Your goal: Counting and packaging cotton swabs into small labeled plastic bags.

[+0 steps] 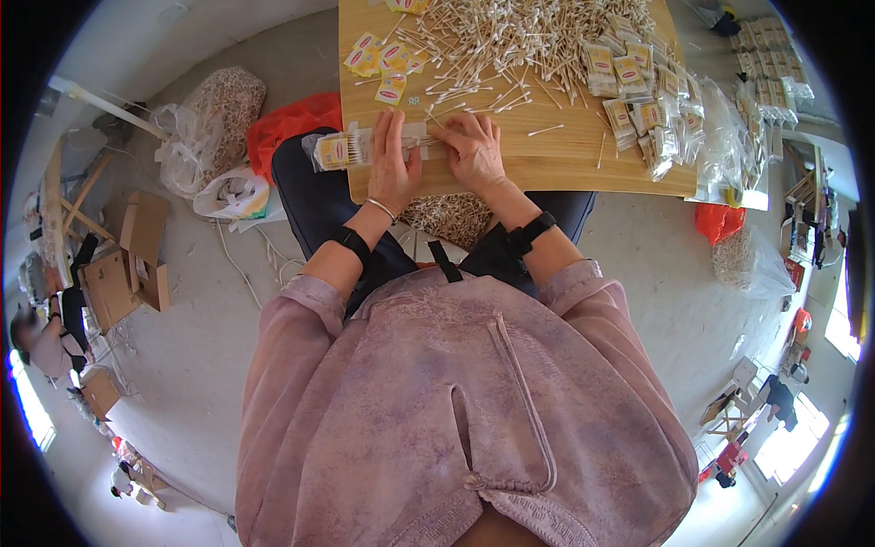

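Note:
At the table's near edge, my left hand lies with fingers stretched over a clear plastic bag, its thumb apart. My right hand is closed, fingers bent and fingertips together at the bag's right end. Thin cotton swabs show there, partly hidden by the fingers. To the left of my left hand, clear packets of cotton swabs with yellow-and-white labels lie in a row along the edge. A big heap of loose cotton swabs spreads beyond both hands.
Loose yellow-and-white cards lie at the table's far left. Filled swab packets pile up on the right beside clear plastic bags. Below the wooden table, more swabs sit between my legs. Sacks and cardboard boxes stand left.

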Demonstrator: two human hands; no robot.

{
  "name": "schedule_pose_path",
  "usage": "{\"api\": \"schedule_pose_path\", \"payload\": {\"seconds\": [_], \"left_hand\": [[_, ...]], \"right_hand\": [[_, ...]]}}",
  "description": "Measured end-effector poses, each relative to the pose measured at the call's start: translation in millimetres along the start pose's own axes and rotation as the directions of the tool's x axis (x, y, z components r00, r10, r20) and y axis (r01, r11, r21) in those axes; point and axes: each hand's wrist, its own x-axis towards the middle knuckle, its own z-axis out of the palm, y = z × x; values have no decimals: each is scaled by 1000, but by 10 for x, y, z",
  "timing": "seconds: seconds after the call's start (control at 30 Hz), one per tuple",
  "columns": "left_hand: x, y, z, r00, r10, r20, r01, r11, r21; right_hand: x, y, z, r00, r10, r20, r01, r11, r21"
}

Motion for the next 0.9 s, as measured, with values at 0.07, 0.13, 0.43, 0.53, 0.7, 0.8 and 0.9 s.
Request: {"api": "schedule_pose_path", "payload": {"seconds": [0.07, 0.13, 0.43, 0.53, 0.7, 0.8, 0.9], "left_hand": [[8, -31, 16, 1000, -12, 18, 13, 995, -101], [7, -50, 17, 999, 4, 49, -1, 998, -62], [-27, -47, -9, 997, -30, 69, 35, 996, -76], [-22, -37, -9, 997, -71, 6, 71, 986, -148], [-25, -70, -23, 995, -94, -28, 88, 979, -183], [-25, -87, -27, 996, -82, -21, 76, 981, -180], [-16, -84, -26, 998, -64, -24, 58, 980, -192]], "right_hand": [[4, -7, -46, 1000, 1, -15, -1, 1000, 13], [-13, -11, -82, 1000, 4, -29, -4, 1000, 25], [17, 11, 5, 993, 33, -111, -35, 999, -15], [92, 51, 25, 986, 56, -155, -60, 998, -19], [66, 41, -15, 985, 27, -172, -29, 1000, -11], [-29, -68, -35, 995, -27, -99, 24, 999, -36], [-77, -143, -23, 1000, -28, -9, 28, 1000, -10]]}}
